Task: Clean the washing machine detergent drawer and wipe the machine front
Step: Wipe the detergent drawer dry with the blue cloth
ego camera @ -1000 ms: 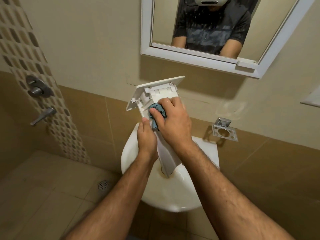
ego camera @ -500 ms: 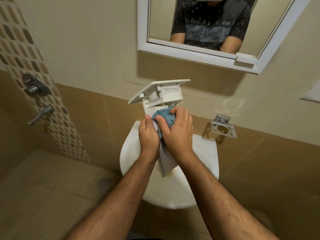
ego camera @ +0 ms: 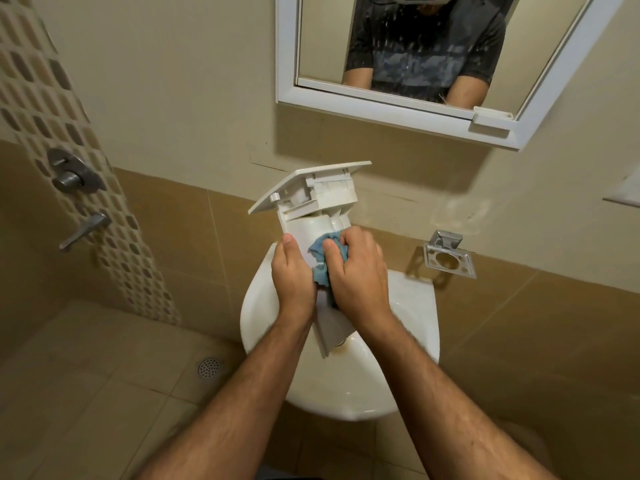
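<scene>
The white detergent drawer [ego camera: 322,195] stands on end over the white wash basin [ego camera: 412,306], its flat front panel uppermost and its lower end down in the bowl. My left hand [ego camera: 292,275] grips the drawer's left side near the middle. A crumpled blue cloth [ego camera: 320,254] is pressed against the drawer's inner face by my right hand [ego camera: 356,271]. Part of the cloth and the drawer's middle are hidden under both hands.
A white-framed mirror [ego camera: 381,105] hangs on the wall above the basin. A chrome holder [ego camera: 448,256] is fixed to the wall at the right. Shower valve [ego camera: 71,174] and lever [ego camera: 85,230] sit on the mosaic strip at left; a floor drain [ego camera: 208,367] lies below.
My right hand with the cloth has slid down the drawer from near its top to its middle. The drawer has tipped so its front panel lies flatter.
</scene>
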`<action>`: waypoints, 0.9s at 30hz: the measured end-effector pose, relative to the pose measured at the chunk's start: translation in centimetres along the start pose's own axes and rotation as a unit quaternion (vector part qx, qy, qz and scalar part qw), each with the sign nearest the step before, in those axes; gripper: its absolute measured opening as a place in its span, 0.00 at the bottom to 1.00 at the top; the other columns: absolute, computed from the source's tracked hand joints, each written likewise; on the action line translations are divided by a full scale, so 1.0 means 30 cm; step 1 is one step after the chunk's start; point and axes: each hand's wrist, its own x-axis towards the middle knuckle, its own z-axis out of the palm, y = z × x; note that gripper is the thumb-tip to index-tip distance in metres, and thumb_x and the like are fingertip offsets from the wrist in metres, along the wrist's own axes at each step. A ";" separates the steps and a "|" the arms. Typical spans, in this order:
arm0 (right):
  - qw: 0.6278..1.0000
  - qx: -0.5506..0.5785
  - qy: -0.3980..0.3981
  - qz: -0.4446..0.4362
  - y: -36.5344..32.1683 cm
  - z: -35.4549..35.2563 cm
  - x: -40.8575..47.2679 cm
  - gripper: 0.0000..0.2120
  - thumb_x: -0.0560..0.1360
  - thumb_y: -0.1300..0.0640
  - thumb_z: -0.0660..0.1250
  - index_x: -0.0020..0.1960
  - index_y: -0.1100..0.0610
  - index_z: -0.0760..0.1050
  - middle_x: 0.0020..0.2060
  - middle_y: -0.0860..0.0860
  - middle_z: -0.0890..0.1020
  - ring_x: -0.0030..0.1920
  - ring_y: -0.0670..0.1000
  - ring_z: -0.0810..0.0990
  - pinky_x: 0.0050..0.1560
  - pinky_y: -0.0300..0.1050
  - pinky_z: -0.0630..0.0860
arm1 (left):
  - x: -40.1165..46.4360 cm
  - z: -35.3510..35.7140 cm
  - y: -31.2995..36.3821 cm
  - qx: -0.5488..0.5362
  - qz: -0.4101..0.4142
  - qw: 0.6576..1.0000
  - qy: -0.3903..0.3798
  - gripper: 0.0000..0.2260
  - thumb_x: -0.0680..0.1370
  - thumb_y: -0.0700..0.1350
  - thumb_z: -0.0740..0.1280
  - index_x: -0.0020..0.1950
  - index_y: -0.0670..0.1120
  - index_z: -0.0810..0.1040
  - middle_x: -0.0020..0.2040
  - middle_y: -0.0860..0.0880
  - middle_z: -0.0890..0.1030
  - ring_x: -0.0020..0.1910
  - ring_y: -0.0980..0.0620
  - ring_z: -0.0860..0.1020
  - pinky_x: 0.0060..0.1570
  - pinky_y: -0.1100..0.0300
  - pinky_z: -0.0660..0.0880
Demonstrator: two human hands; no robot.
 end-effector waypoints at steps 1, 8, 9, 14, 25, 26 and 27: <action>1.000 -0.002 0.009 -0.003 -0.008 -0.002 0.018 0.07 0.81 0.47 0.59 0.48 0.50 0.66 0.48 0.49 0.73 0.51 0.51 0.71 0.54 0.54 0.72 | 0.001 0.005 0.000 0.002 0.005 1.000 0.002 0.15 0.85 0.52 0.53 0.47 0.51 0.77 0.47 0.46 0.82 0.49 0.46 0.82 0.54 0.47 0.80; 0.997 -0.008 0.053 -0.050 -0.039 0.001 0.081 0.10 0.80 0.47 0.61 0.51 0.53 0.68 0.48 0.49 0.73 0.50 0.51 0.71 0.51 0.51 0.73 | 0.001 0.032 0.021 -0.015 -0.019 1.000 -0.019 0.16 0.85 0.50 0.53 0.55 0.47 0.78 0.52 0.45 0.84 0.51 0.48 0.83 0.49 0.56 0.80; 0.997 -0.015 0.046 -0.057 -0.027 0.004 0.063 0.10 0.80 0.47 0.61 0.52 0.53 0.69 0.49 0.50 0.73 0.51 0.51 0.71 0.51 0.50 0.73 | 0.007 0.030 0.022 -0.013 -0.024 0.999 -0.015 0.16 0.85 0.51 0.53 0.55 0.46 0.78 0.51 0.44 0.84 0.50 0.47 0.83 0.48 0.55 0.81; 0.998 -0.036 0.002 -0.042 0.057 0.023 -0.063 0.09 0.79 0.47 0.63 0.51 0.52 0.68 0.51 0.48 0.71 0.52 0.49 0.70 0.49 0.47 0.74 | 0.025 0.003 0.029 0.005 -0.052 0.999 -0.004 0.15 0.85 0.53 0.53 0.51 0.49 0.77 0.50 0.43 0.83 0.52 0.45 0.83 0.52 0.50 0.81; 0.998 -0.059 -0.011 -0.032 0.190 0.032 -0.197 0.12 0.77 0.39 0.60 0.51 0.47 0.67 0.48 0.44 0.69 0.48 0.45 0.72 0.43 0.39 0.77 | 0.039 0.010 0.024 0.044 -0.110 0.993 0.012 0.20 0.85 0.55 0.53 0.71 0.46 0.71 0.63 0.47 0.77 0.63 0.48 0.75 0.68 0.50 0.70; 0.997 -0.062 -0.022 -0.033 0.204 0.025 -0.199 0.11 0.77 0.40 0.61 0.50 0.46 0.66 0.48 0.44 0.70 0.47 0.46 0.73 0.42 0.41 0.78 | 0.044 0.010 0.022 0.040 -0.118 0.992 0.017 0.20 0.84 0.54 0.53 0.72 0.46 0.70 0.65 0.47 0.77 0.64 0.47 0.75 0.69 0.50 0.69; 0.997 -0.064 -0.038 -0.034 0.217 0.014 -0.201 0.11 0.77 0.39 0.61 0.50 0.45 0.66 0.48 0.43 0.70 0.45 0.46 0.74 0.41 0.44 0.80 | 0.049 0.010 0.019 0.040 -0.123 0.991 0.018 0.21 0.84 0.55 0.53 0.72 0.46 0.70 0.67 0.47 0.76 0.66 0.47 0.74 0.70 0.49 0.68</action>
